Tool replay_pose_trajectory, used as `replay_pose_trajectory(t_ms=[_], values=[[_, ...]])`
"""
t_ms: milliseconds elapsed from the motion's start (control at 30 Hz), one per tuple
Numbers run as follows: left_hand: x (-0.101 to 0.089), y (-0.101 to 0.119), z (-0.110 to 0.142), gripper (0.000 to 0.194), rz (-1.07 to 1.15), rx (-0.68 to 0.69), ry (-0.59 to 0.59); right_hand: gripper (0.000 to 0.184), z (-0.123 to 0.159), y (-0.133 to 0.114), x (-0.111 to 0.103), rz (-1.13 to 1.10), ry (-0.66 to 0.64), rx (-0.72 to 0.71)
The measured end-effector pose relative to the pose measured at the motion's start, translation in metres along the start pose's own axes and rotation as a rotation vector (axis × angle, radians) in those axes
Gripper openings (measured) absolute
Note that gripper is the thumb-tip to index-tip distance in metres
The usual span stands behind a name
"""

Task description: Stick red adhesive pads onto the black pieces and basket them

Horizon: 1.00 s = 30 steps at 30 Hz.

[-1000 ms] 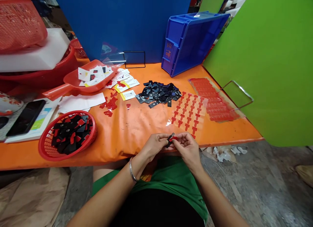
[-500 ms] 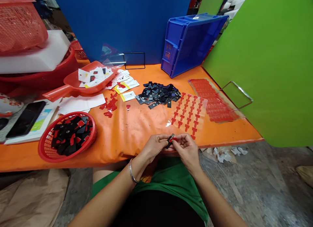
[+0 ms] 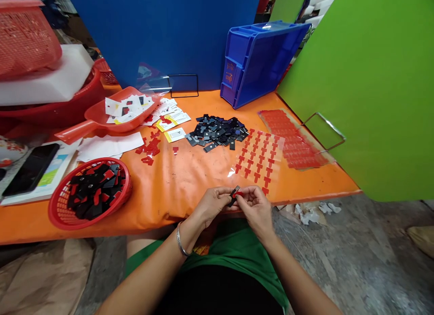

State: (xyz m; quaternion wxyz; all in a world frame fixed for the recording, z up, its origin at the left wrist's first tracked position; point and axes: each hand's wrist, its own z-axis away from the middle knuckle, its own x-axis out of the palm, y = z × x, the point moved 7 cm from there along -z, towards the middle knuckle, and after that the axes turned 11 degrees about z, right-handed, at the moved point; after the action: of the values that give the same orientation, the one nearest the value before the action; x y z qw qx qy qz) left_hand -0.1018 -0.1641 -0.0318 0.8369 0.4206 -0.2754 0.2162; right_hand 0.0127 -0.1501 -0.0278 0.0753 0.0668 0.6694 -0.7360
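Observation:
My left hand (image 3: 214,204) is closed on a small flat black piece (image 3: 233,197), held tilted just over the table's front edge. Pinched by my right hand (image 3: 256,206) is a red T-shaped sticker (image 3: 239,193), which lies against the black piece; whether it is stuck down I cannot tell. Right beyond the hands lies a clear sheet (image 3: 280,163) with rows of red T-shaped stickers. A heap of black pieces (image 3: 219,130) sits farther back. At the left, a red basket (image 3: 56,206) holds black pieces with red stickers on them.
Loose red stickers (image 3: 149,148) lie left of the heap, near a red dustpan (image 3: 93,114) of paper packets. A blue crate (image 3: 233,66) stands on its side at the back. A red sheet (image 3: 291,141) and a wire handle (image 3: 339,136) are at right, a phone (image 3: 32,168) at far left.
The view has shifted slightly, so the table's things sit a little farther left. Both hands keep almost the same grip on the black piece and red sticker.

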Motion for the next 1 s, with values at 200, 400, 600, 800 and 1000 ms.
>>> replay_pose_trajectory(t_ms=[200, 400, 600, 800, 1000], values=[[-0.005, -0.005, -0.003, 0.014, 0.003, 0.036, 0.104, 0.019, 0.003, 0.000, 0.001, 0.048, -0.013, -0.103], [-0.005, -0.008, -0.002, 0.012, 0.023, 0.109, 0.209, 0.010, 0.015, -0.021, -0.004, 0.348, 0.109, -0.356], [-0.002, -0.005, 0.003, 0.009, 0.003, 0.111, 0.202, 0.009, 0.014, -0.040, -0.012, 0.516, 0.273, -0.420], [-0.002, -0.003, 0.004, 0.007, -0.035, 0.101, 0.220, 0.014, 0.002, -0.036, -0.011, 0.475, 0.233, -0.296], [-0.003, -0.004, 0.002, 0.006, -0.022, 0.111, 0.211, 0.015, -0.002, -0.035, -0.011, 0.444, 0.239, -0.232]])
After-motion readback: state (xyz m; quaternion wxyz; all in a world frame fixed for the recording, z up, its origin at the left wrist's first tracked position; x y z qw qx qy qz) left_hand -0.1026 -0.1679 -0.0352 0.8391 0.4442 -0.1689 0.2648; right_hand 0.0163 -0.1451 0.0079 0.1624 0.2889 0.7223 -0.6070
